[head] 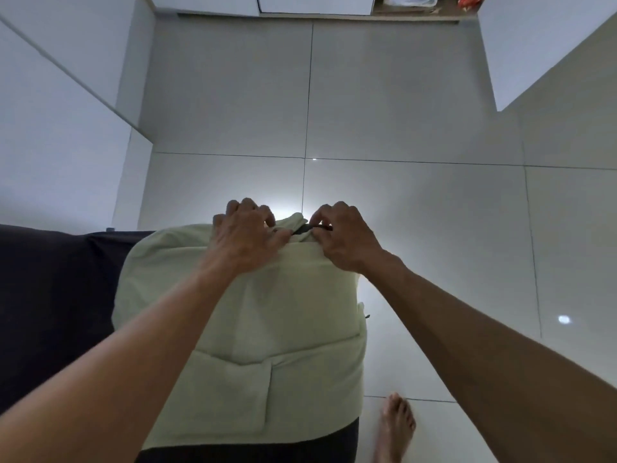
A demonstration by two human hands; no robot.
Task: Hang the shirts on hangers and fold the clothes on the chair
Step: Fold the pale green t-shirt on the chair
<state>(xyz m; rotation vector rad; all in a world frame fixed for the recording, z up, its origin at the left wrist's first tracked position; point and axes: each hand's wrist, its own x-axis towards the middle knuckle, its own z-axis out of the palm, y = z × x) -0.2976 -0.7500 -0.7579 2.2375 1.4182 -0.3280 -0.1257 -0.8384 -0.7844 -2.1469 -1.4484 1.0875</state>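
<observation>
A pale green shirt with a chest pocket hangs in front of me, held up at its top edge. My left hand grips the shirt's collar area with curled fingers. My right hand pinches the collar beside it, where a dark hanger piece pokes out between the two hands. The rest of the hanger is hidden inside the shirt.
A dark upholstered seat lies at the left, partly behind the shirt. Grey floor tiles stretch ahead to white wardrobe doors and an open shelf with folded cloth. My bare foot stands at the lower right.
</observation>
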